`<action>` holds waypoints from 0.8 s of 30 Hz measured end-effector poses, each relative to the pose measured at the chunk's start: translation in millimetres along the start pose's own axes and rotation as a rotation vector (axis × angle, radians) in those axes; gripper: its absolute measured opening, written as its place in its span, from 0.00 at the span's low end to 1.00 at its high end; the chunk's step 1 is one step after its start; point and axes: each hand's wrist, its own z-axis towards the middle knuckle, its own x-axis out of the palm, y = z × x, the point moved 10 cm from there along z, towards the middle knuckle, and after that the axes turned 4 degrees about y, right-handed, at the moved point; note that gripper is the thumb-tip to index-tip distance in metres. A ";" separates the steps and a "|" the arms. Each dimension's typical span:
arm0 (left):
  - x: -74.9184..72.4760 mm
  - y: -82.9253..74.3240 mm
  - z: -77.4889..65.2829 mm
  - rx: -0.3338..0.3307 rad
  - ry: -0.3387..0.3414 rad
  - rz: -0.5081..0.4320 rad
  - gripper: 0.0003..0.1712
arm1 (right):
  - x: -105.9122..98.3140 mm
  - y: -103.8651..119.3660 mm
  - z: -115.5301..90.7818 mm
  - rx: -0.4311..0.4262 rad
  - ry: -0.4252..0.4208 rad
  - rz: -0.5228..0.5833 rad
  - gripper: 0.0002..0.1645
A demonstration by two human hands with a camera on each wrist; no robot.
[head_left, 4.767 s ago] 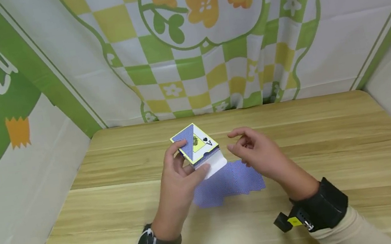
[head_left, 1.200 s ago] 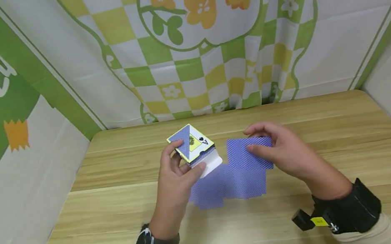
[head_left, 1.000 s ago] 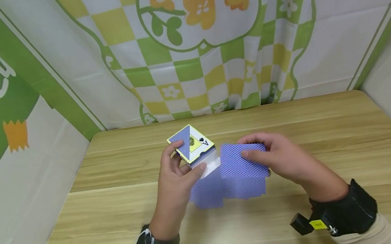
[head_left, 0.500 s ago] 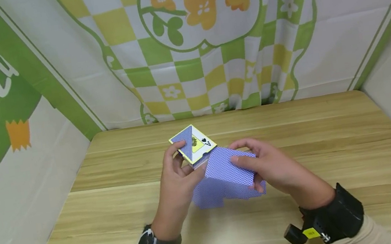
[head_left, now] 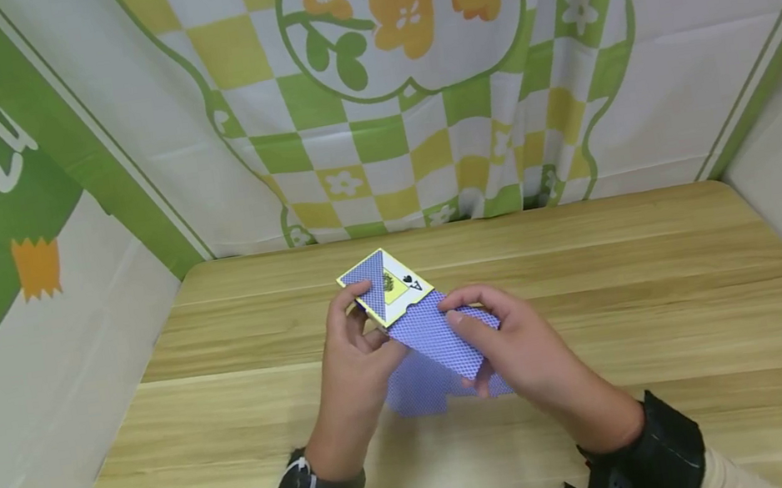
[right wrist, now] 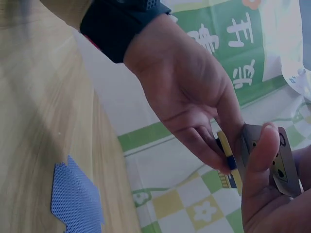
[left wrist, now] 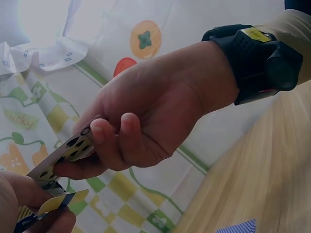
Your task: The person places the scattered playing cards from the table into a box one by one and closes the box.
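My left hand (head_left: 353, 376) grips a playing card box (head_left: 397, 287) by its sides, tilted above the table, its ace of spades face upward. My right hand (head_left: 531, 345) pinches a small stack of playing cards (head_left: 427, 331) between thumb and fingers, blue checkered backs up. The far end of that stack meets the box's open end. From below, in the left wrist view, black pips show on the face of the lowest card (left wrist: 73, 148). More blue-backed cards (head_left: 416, 392) lie spread face down on the table under both hands, partly covered by them.
The wooden table (head_left: 167, 471) runs back to a green, white and yellow checkered curtain (head_left: 376, 145). Pale cloth panels with green borders (head_left: 756, 46) stand at both sides. Each wrist wears a black camera band (head_left: 642, 451).
My right hand, bare of cards at first, took up the stack, then swung it left and turned it to line up with the box mouth. My left hand stays nearly still with the box.
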 end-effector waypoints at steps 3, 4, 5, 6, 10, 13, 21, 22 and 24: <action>0.0 -0.1 -0.5 0.000 0.001 0.001 0.44 | 2.4 -0.6 -0.7 0.002 -0.033 -0.012 0.13; -0.2 -0.4 -0.5 0.001 0.001 -0.002 0.44 | 2.8 -0.7 -0.9 0.004 -0.046 -0.013 0.13; -0.3 -0.9 -0.7 0.002 0.001 -0.003 0.44 | 3.1 -0.3 -1.2 0.003 -0.059 -0.013 0.13; -0.3 -1.4 -0.8 0.004 0.001 -0.005 0.44 | 3.3 -0.2 -1.5 0.004 -0.072 -0.014 0.13; -0.1 -2.9 -1.1 0.009 0.003 -0.004 0.44 | 3.8 -0.3 -4.2 0.017 -0.130 -0.021 0.11; -0.2 -2.3 -0.8 0.009 0.002 -0.002 0.44 | 5.0 -1.4 -6.7 0.029 -0.154 -0.018 0.10; -0.3 2.1 -1.6 -0.023 0.005 0.027 0.44 | 21.5 1.6 -6.1 -0.004 -0.008 0.010 0.17; -0.1 2.3 -1.9 -0.028 0.004 0.031 0.44 | 23.7 2.9 -5.8 -0.014 0.026 0.003 0.19; 0.3 1.6 -2.1 -0.031 0.002 0.037 0.44 | 27.0 6.1 -5.8 -0.037 0.096 -0.009 0.24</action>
